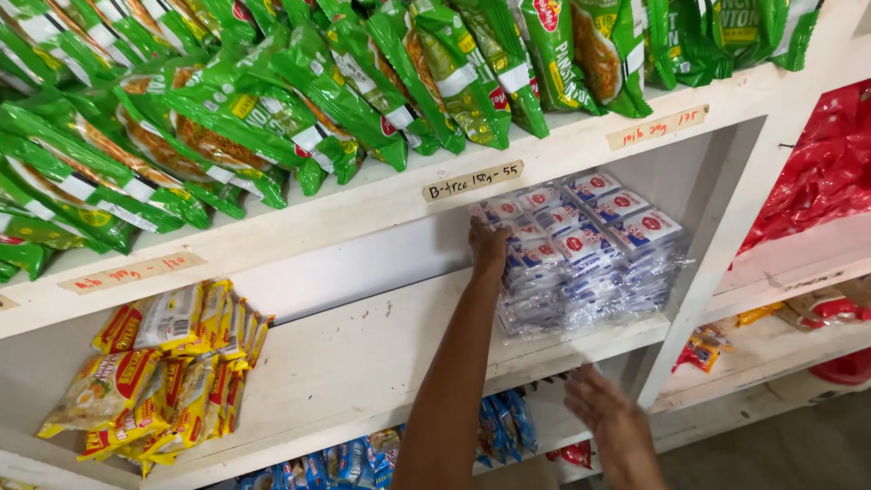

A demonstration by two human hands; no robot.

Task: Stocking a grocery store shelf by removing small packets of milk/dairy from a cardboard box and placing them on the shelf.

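Right hand [594, 399] hangs low, blurred, fingers loose, empty. Left hand [488, 245] presses flat against the stacked clear packets [581, 254] on the middle shelf [363, 363]; advisable to square them evenly.

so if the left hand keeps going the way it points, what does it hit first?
The left hand already touches the stack of clear packets; pushing on, it would press that stack, probably toward the shelf's back wall.

White shelf [363, 363] — clear-wrapped packet stack [590, 263], yellow noodle packets [163, 372] directly on it.
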